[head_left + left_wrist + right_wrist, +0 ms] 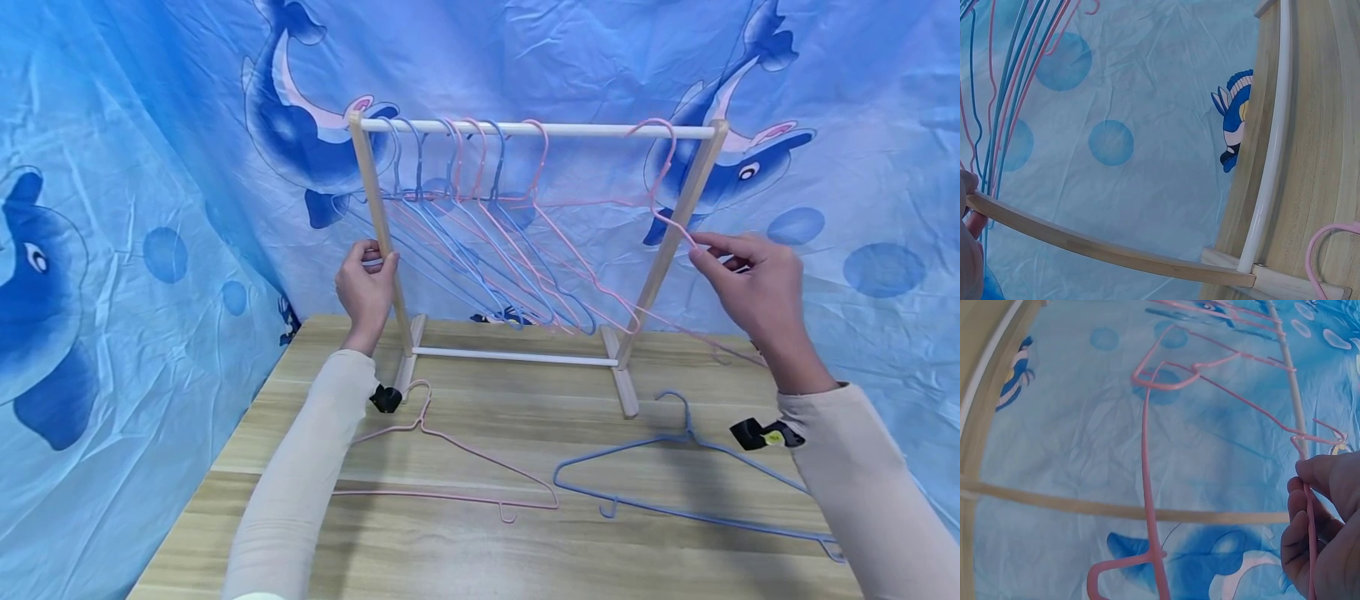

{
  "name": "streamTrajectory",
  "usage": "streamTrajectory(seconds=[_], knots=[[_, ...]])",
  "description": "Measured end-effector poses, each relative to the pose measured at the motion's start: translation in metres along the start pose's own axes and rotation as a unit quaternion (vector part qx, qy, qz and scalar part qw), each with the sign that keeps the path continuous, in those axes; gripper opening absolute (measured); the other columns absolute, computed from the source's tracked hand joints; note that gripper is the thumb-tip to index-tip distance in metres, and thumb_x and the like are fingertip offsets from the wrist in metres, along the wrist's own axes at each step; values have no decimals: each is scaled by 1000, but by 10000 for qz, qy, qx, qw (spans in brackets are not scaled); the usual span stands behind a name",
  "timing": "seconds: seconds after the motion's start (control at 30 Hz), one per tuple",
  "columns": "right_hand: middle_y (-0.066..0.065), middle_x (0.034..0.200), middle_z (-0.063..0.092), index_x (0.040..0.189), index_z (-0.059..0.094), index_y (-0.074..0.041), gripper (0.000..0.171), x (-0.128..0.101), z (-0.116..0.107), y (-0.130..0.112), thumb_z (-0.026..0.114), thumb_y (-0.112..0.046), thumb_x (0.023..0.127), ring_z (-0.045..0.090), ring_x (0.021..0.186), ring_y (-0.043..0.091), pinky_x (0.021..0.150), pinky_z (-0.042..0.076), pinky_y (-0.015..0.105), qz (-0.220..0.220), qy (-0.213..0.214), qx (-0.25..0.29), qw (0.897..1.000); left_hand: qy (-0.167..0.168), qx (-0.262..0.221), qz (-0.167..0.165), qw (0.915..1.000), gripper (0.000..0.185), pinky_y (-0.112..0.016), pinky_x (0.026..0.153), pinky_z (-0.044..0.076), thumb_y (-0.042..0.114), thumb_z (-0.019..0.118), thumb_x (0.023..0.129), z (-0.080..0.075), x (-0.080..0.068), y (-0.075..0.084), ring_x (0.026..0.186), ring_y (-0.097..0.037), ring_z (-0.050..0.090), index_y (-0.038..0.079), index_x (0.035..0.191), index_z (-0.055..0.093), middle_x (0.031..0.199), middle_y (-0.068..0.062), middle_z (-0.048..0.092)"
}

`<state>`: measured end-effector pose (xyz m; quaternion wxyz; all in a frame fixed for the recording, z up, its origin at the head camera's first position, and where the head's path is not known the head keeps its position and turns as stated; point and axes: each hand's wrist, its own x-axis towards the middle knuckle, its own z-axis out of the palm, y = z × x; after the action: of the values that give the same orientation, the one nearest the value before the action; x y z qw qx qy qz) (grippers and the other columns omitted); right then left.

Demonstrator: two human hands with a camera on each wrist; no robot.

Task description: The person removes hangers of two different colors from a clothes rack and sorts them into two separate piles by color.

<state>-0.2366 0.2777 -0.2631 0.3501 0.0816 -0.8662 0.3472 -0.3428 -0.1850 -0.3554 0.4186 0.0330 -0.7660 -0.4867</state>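
A small wooden rack stands on the table with a white top rail. Several pink and blue wire hangers hang bunched at its left half. My left hand grips the rack's left post, also seen in the left wrist view as the post beside my fingers. My right hand pinches the shoulder wire of a pink hanger whose hook sits over the rail near the right post. The right wrist view shows that pink hanger held by my fingers.
On the wooden table lie a pink hanger in front of the rack and a blue hanger to its right. A blue dolphin-print cloth covers the backdrop and both sides. The table's left edge runs diagonally.
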Motion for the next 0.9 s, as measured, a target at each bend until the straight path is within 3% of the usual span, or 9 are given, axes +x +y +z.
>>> streamTrajectory(seconds=[0.23, 0.57, 0.9], knots=[[12, 89, 70, 116, 78, -11, 22, -10, 2, 15, 73, -17, 96, 42, 58, -3, 51, 31, 11, -536, 144, -339, 9979, -16, -22, 6, 10000, 29, -41, 83, 62, 26, 77, 93, 0, 0, 0, 90, -26, 75, 4, 111, 71, 105, -13, 75], [13, 81, 70, 111, 80, -8, 18, -24, 7, 32, 73, -13, 95, 40, 56, -6, 48, 29, 14, -853, 23, -519, 9950, -38, -56, 34, 10000, 28, -40, 83, 62, 26, 77, 93, 0, 1, -1, 90, -25, 76, 4, 111, 71, 105, -13, 75], [14, 84, 72, 111, 80, -6, 18, -40, 12, 43, 72, -13, 96, 46, 62, 0, 49, 34, 13, -610, -462, -644, 9950, -64, -36, 9, 10000, 29, -41, 82, 62, 27, 77, 93, -1, 1, 0, 91, -25, 75, 4, 112, 71, 106, -13, 75]])
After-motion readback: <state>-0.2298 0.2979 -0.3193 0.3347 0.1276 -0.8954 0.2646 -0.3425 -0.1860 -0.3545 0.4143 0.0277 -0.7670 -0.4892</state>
